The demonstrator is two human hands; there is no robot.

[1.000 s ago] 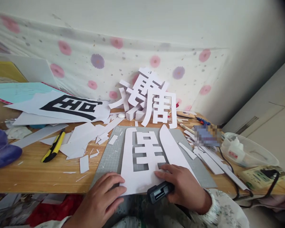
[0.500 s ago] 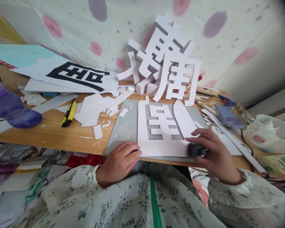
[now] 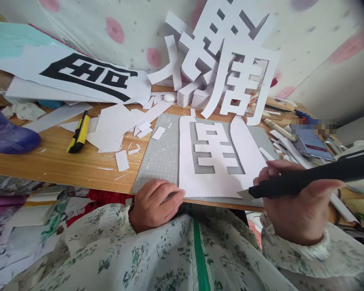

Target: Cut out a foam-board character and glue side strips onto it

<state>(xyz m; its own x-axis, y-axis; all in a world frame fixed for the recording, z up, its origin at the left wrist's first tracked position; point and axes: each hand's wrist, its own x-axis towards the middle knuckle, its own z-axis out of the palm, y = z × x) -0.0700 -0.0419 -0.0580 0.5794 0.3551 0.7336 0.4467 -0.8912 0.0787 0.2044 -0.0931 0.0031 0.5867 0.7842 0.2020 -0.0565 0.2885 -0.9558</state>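
Note:
My right hand (image 3: 297, 210) grips a black utility knife (image 3: 303, 178), its palm turned partly up. The knife's blade tip is at the lower right corner of a flat white cut-out character (image 3: 212, 186). That cut-out lies on a grey cutting mat (image 3: 157, 161) at the table's front edge. My left hand (image 3: 157, 205) rests at the cut-out's lower left corner, fingers loosely bent and fingertips touching its edge. Nothing shows in its grasp, though its underside is hidden.
White raised characters (image 3: 221, 60) lean against the wall behind the mat. Paper scraps (image 3: 112, 125) and a yellow utility knife (image 3: 79, 132) lie to the left. A printed sheet (image 3: 27, 76) is at the back left. A phone (image 3: 317, 143) and white strips are on the right.
The black knife has turned from pointing toward the camera to lying sideways, blade toward the cut-out's corner. My right hand has rolled palm upward. The view has shifted; my left hand stays at the corner.

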